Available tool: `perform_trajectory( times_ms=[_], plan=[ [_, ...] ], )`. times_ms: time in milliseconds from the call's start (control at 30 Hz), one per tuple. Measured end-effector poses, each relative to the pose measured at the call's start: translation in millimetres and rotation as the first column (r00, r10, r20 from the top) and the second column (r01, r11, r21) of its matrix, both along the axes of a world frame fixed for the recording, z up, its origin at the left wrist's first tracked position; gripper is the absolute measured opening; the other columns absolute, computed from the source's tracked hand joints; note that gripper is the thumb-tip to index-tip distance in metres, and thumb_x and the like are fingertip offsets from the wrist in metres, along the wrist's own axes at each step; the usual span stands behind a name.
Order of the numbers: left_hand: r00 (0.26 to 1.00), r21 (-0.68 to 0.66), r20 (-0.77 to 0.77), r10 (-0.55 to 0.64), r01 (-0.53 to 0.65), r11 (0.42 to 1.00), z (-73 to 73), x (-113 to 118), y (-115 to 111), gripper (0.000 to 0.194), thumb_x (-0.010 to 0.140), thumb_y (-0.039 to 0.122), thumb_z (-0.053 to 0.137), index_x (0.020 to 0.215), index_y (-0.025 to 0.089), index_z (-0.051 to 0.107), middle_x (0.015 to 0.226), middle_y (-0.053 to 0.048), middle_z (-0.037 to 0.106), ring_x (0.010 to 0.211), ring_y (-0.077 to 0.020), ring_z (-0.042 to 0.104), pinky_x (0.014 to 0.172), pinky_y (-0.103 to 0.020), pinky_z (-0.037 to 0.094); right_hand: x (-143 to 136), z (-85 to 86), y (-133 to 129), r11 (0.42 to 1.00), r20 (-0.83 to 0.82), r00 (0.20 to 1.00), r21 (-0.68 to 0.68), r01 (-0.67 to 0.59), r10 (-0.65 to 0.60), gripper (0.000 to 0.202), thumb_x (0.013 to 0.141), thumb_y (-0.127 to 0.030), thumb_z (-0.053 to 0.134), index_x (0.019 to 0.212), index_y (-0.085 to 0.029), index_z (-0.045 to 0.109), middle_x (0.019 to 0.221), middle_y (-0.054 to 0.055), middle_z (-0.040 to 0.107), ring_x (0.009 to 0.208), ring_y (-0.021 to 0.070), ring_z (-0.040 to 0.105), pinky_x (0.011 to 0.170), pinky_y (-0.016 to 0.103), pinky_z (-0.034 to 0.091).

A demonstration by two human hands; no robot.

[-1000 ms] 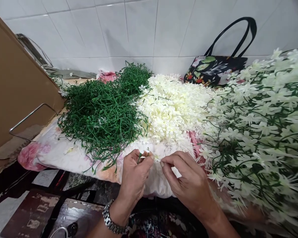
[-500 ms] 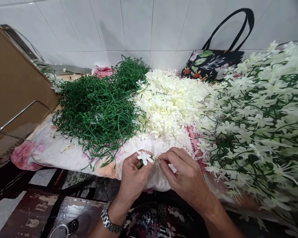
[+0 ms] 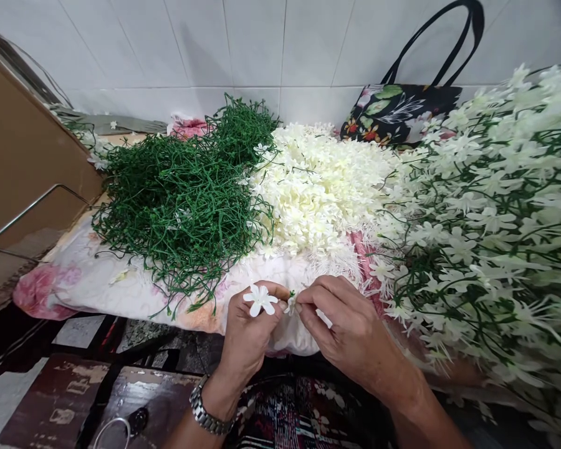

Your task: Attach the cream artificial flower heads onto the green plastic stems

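Hands pinch small white flowers; green stems beyond.

Left hand: to its left, floral cloth leaves us a low passage.
Green stems: tangled beyond that hand, they bar our way forward.
White blossoms: heaped ahead of both hands, closing the middle.
Flowering sprays: massed just beside the right hand, crowding our outer side.
Tiled wall: behind the heaps; above our hands, the air is open.
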State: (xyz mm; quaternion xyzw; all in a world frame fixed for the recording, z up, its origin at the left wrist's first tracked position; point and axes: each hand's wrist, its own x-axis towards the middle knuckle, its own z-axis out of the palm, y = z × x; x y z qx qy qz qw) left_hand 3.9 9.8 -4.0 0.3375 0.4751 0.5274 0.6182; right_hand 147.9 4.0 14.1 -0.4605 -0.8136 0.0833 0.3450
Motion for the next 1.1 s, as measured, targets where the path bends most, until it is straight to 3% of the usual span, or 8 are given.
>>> perform_trajectory(
  times_ms=[200, 333, 567, 700, 833, 1100],
  plan=[
    [0.992, 0.115, -0.127, 0.004, 0.011, 0.993, -7.9, 1.2, -3.0, 0.004, 0.065, 0.013, 0.065, 0.062, 0.014, 0.067, 0.052, 0.004, 0.052, 0.049, -0.0063, 0.039, 0.047, -0.018, 0.031, -5.4, -4.2, -1.2, 0.999, -0.05, 0.999, 0.037, 0.006, -0.004, 0.02, 0.087, -0.007, 0.044, 0.073, -0.014, 0.056, 0.067, 0.004, 0.052, 0.066, 0.0153, 0.049, 0.062, 0.028, 0.043],
    [0.992, 0.111, -0.127, 0.001, 0.013, 0.994, -10.3, 1.9, -3.9, 0.004, 0.067, 0.014, 0.064, 0.064, 0.014, 0.067, 0.052, 0.004, 0.052, 0.048, -0.0063, 0.038, 0.046, -0.018, 0.03, -6.5, -7.3, -1.7, 0.999, -0.106, 0.994, 0.047, 0.022, -0.017, 0.017, 0.087, -0.007, 0.045, 0.074, -0.014, 0.055, 0.067, 0.004, 0.053, 0.065, 0.0146, 0.051, 0.06, 0.027, 0.043],
    [0.999, 0.072, 0.016, 0.052, -0.053, 0.996, -3.8, 2.4, -6.0, 0.006, 0.061, 0.017, 0.07, 0.064, 0.015, 0.065, 0.059, 0.003, 0.055, 0.053, -0.0084, 0.044, 0.05, -0.019, 0.035, -3.6, -9.7, -3.1, 0.997, -0.269, 0.963, -0.066, -0.032, 0.013, 0.014, 0.086, -0.01, 0.047, 0.075, -0.017, 0.054, 0.064, 0.0, 0.051, 0.061, 0.0114, 0.051, 0.055, 0.023, 0.043],
    [0.995, 0.182, -0.095, 0.037, -0.019, 0.983, -4.9, -2.8, -6.7, 0.004, 0.065, 0.014, 0.065, 0.062, 0.016, 0.064, 0.056, 0.002, 0.054, 0.053, -0.0095, 0.044, 0.05, -0.02, 0.036, -1.6, -7.2, -4.4, 0.991, -0.364, 0.931, -0.121, -0.062, 0.014, 0.014, 0.086, -0.012, 0.048, 0.075, -0.018, 0.053, 0.065, -0.002, 0.051, 0.058, 0.0098, 0.05, 0.053, 0.022, 0.041],
    [0.948, 0.353, -0.317, 0.02, 0.099, 0.93, -3.3, -8.1, -6.6, 0.011, 0.067, 0.007, 0.06, 0.064, 0.016, 0.066, 0.056, 0.002, 0.057, 0.053, -0.0105, 0.048, 0.05, -0.02, 0.038, 3.6, 2.2, -4.5, 0.992, -0.345, 0.938, -0.11, -0.069, 0.027, 0.012, 0.085, -0.011, 0.05, 0.077, -0.018, 0.053, 0.067, -0.001, 0.052, 0.062, 0.0095, 0.051, 0.056, 0.022, 0.041],
    [0.845, 0.581, -0.52, 0.123, 0.244, 0.776, -2.5, -10.2, -9.1, 0.018, 0.076, 0.006, 0.053, 0.077, 0.017, 0.067, 0.062, 0.0, 0.057, 0.054, -0.0115, 0.052, 0.049, -0.021, 0.038, 7.5, 9.6, -6.1, 0.995, -0.107, 0.993, -0.075, -0.061, 0.053, 0.016, 0.084, -0.007, 0.047, 0.074, -0.017, 0.056, 0.065, 0.001, 0.054, 0.064, 0.0134, 0.05, 0.059, 0.026, 0.04]
  ],
)
